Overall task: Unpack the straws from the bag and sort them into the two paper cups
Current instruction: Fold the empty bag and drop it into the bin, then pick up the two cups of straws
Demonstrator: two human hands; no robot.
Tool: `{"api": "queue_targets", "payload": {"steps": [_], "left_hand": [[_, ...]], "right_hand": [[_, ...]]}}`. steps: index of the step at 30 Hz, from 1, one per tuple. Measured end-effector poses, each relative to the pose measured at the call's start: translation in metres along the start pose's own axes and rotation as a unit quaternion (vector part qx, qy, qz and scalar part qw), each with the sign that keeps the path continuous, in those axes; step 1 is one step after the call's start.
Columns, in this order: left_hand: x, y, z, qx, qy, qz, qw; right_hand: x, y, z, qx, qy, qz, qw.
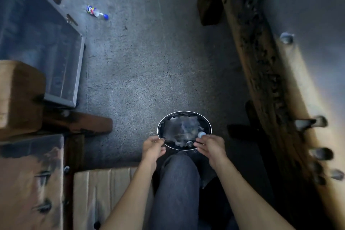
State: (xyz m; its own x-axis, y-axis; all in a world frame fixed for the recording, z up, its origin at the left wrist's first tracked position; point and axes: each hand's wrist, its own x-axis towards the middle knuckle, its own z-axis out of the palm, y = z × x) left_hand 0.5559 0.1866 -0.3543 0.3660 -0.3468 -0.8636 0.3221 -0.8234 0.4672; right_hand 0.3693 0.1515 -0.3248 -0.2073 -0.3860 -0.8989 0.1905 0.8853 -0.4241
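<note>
I look straight down at a round black bin with a pale rim point(184, 111) on the concrete floor, just past my knee. A crumpled clear plastic bag point(179, 129) is stretched flat over the bin's mouth. My left hand point(153, 145) pinches the bag's left edge, and my right hand point(209, 144) pinches its right edge. A small white cap point(201, 134) and a dark round item point(189, 143) show by my right fingers, too blurred to name. I see no straws or paper cups.
A plastic bottle with a blue cap point(96, 11) lies on the floor at the far left. A grey metal case point(56, 52) and wooden blocks point(18, 95) stand left. Cardboard point(104, 192) lies beside my leg. A long wooden bench point(261, 61) runs along the right.
</note>
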Motion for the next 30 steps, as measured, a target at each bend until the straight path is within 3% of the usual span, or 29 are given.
{"api": "queue_targets", "payload": {"steps": [3, 6, 11, 15, 18, 21, 25, 30], "left_hand": [[-0.05, 0.031, -0.008, 0.067, -0.011, 0.094, 0.993], [-0.114, 0.074, -0.017, 0.181, -0.018, 0.211, 0.96], [-0.235, 0.158, -0.026, 0.347, -0.014, 0.418, 0.84], [-0.327, 0.226, -0.024, 0.402, 0.007, 0.541, 0.739], [-0.386, 0.267, -0.019, 0.424, 0.022, 0.603, 0.675], [-0.433, 0.297, -0.008, 0.426, 0.017, 0.651, 0.628], [-0.476, 0.313, 0.019, 0.43, -0.015, 0.693, 0.579], [-0.52, 0.296, 0.07, 0.435, -0.071, 0.728, 0.524]], "right_hand": [[-0.055, -0.024, -0.005, -0.019, -0.015, -0.059, 0.998], [-0.115, -0.059, -0.011, -0.066, -0.015, -0.166, 0.984], [-0.225, -0.126, -0.028, -0.214, 0.007, -0.356, 0.91], [-0.311, -0.18, -0.051, -0.297, 0.096, -0.502, 0.807], [-0.365, -0.216, -0.071, -0.347, 0.156, -0.541, 0.75], [-0.407, -0.243, -0.096, -0.345, 0.203, -0.562, 0.724], [-0.441, -0.257, -0.133, -0.322, 0.271, -0.566, 0.709], [-0.463, -0.246, -0.195, -0.29, 0.345, -0.534, 0.716]]}}
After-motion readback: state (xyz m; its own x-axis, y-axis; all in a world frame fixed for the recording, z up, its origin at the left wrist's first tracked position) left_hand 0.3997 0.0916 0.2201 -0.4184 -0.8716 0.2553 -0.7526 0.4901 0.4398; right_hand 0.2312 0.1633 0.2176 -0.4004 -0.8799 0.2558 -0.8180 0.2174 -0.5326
